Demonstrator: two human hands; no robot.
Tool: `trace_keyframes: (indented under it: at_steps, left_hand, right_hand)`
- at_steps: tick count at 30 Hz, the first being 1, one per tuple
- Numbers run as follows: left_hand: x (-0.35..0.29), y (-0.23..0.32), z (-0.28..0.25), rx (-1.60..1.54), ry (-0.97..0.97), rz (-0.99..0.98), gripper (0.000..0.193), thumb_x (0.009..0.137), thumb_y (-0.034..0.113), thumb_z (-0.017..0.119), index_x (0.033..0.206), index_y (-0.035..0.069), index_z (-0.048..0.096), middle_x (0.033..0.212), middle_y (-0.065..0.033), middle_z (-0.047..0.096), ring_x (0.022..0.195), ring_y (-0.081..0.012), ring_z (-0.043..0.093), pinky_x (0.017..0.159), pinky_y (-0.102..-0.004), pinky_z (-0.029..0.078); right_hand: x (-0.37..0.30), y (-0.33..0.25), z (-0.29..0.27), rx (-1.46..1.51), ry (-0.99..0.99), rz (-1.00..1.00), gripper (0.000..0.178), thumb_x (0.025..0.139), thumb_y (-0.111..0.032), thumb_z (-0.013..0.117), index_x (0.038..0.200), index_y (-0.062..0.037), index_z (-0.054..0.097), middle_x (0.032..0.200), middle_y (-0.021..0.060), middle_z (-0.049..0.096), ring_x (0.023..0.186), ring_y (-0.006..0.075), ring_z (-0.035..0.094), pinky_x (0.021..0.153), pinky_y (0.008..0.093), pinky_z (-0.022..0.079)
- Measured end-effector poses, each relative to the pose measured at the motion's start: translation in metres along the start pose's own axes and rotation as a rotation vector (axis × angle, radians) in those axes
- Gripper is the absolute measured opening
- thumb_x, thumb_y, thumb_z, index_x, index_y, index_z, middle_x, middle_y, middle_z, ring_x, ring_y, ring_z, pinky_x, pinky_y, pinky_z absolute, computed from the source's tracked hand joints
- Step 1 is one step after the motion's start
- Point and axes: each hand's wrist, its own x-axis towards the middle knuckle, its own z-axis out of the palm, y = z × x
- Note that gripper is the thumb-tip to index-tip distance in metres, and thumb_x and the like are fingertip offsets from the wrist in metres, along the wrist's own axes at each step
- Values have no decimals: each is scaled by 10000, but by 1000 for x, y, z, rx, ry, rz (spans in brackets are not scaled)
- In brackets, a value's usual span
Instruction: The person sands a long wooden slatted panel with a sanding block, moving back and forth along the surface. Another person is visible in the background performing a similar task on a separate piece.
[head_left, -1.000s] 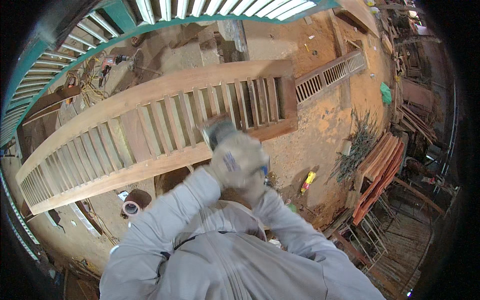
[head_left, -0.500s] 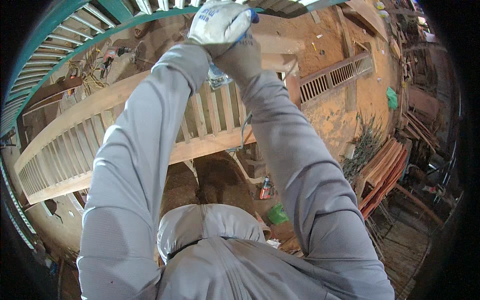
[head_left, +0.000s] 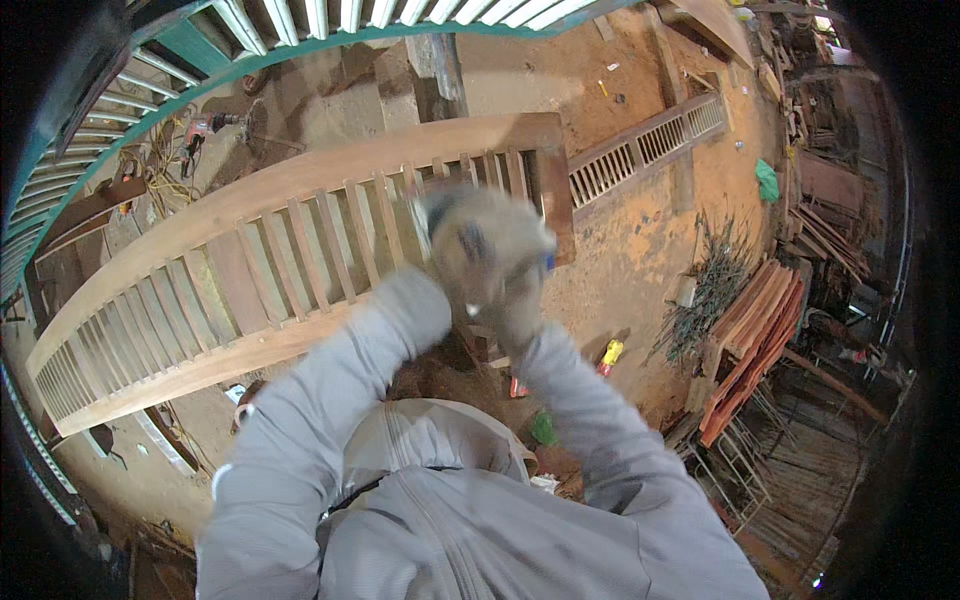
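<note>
My left hand (head_left: 482, 232) and my right hand (head_left: 520, 300), both in pale work gloves with blue parts, are pressed together in front of me. Motion smears them, but the fingers look closed around something I cannot make out. A small dark shape shows at the far left side of the gloves. Beneath and behind the hands lies a long wooden slatted panel (head_left: 490, 130), with pale upright slats between two curved-looking rails. The gloves hide some slats toward its right end.
A green frame with white bars (head_left: 330, 38) crosses the far edge. A red drill (head_left: 195, 135) lies among cables at the far left. Another slatted wooden piece (head_left: 650, 150) lies beyond the panel. Stacked reddish boards (head_left: 755, 345) and cut twigs (head_left: 710, 290) are on the right.
Both hands have come down together from the far top edge toward me, now over the slatted panel. My elbows are more bent, and more of the panel's right end shows.
</note>
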Motion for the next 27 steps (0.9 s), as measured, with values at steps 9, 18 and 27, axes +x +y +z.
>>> trace_keyframes:
  at_steps: [9, 18, 27]
  left_hand:
    - [91, -150, -46, 502, 306, 349, 299, 828, 248, 709, 1117, 175, 731, 1039, -121, 714, 991, -325, 692, 882, -448, 555]
    - [-22, 54, 44, -107, -88, 46, 330, 672, 314, 718, 987, 216, 730, 955, -79, 695, 982, -301, 687, 841, -440, 533]
    - [48, -101, -40, 499, 154, 141, 245, 852, 270, 704, 1071, 165, 736, 1037, -64, 732, 961, -303, 700, 846, -455, 526]
  right_hand:
    - [188, 7, 34, -286, 81, -246, 682, 812, -514, 820, 1281, -63, 616, 1215, 210, 669, 1128, 346, 660, 919, 451, 555]
    - [-123, 39, -25, 170, -230, 404, 439, 995, -186, 658, 1409, -79, 559, 1346, 69, 613, 1222, 232, 589, 1023, 368, 511]
    - [135, -23, 31, -108, 1, -110, 588, 818, -425, 837, 1227, -63, 618, 1150, 164, 683, 1059, 342, 684, 921, 430, 561]
